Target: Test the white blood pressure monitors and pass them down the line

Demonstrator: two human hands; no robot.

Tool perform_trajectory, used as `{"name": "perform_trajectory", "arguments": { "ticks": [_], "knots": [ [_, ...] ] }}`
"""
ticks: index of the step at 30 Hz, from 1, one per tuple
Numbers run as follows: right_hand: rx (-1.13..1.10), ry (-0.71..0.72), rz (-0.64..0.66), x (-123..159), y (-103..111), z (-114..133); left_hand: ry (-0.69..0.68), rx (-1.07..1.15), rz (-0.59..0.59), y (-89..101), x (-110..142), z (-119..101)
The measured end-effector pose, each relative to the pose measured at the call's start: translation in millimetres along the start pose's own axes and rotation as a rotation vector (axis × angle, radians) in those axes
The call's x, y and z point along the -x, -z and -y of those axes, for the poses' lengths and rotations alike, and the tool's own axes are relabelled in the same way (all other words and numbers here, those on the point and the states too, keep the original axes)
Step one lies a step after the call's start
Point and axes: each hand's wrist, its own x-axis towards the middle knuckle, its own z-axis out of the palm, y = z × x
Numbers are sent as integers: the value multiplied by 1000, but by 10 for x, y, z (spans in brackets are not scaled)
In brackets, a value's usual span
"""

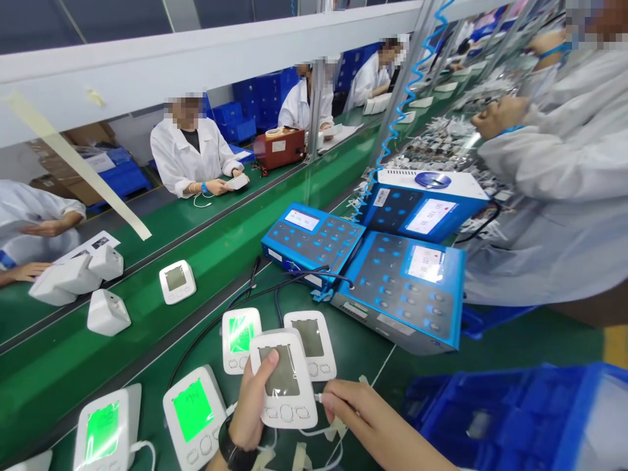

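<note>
My left hand (252, 399) is closed round a white blood pressure monitor (305, 392), its thumb on the dark, unlit screen. At the monitor's right side, my right hand (350, 409) pinches the white plug of a cable (318, 397); I cannot tell how far it sits in the socket. Behind the held unit lie a monitor with a green-lit screen (242, 337) and one with a grey screen (314, 343). Two more green-lit monitors, a nearer one (193, 415) and a left one (105, 428), have white cables at their sides.
Blue test boxes (397, 288) with black cables stand ahead on the right. A green conveyor (147, 307) carries a monitor (177, 282) and a white housing (108, 313). Blue crates (500, 412) are at lower right. Co-workers sit across the line; a person in white (554, 170) stands at right.
</note>
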Motion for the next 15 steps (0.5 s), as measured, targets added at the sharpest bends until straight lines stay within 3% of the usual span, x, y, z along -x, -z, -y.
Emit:
{"name": "perform_trajectory", "arguments": {
  "ticks": [3,8,15],
  "knots": [
    [-9,-1,-41,36,5,-16,-19,11,-33,5,20,54],
    [-50,38,42,110,58,-81,14,22,-54,11,61,80],
    [-78,3,-72,51,-40,-272,-20,14,-65,-55,73,116]
  ]
}}
